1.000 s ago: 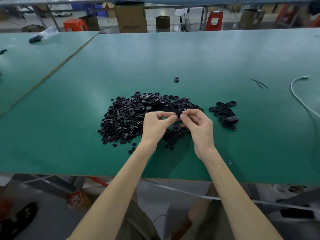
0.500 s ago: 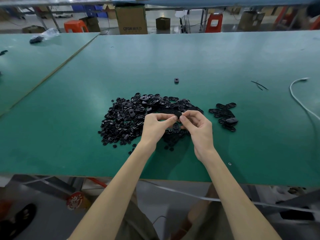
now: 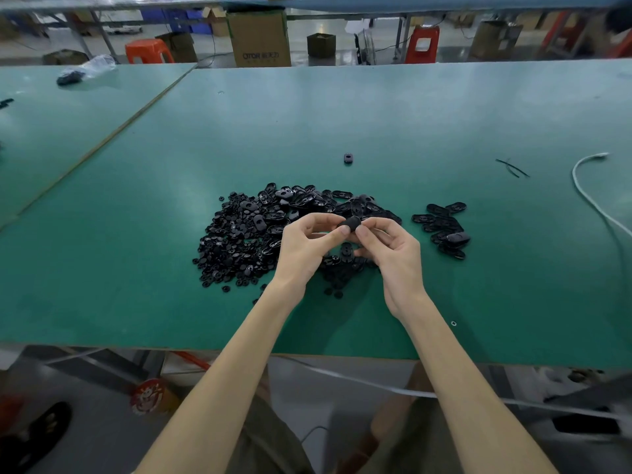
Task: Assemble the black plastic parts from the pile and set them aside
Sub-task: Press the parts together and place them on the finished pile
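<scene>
A wide pile of small black plastic parts lies on the green table, with small round pieces at its left and oval shells toward its back. Above the pile's right part, my left hand and my right hand meet fingertip to fingertip. Together they pinch one black plastic part between thumbs and forefingers. To the right, apart from the pile, sits a smaller group of black oval pieces.
One stray black piece lies farther back on the table. A white cable curves along the right side, near thin black strips. A second green table adjoins on the left. Cardboard boxes and red stools stand beyond.
Both hands stay together over the pile, working the same black part. The part between the fingertips has turned slightly and shows more of its rounded top.
</scene>
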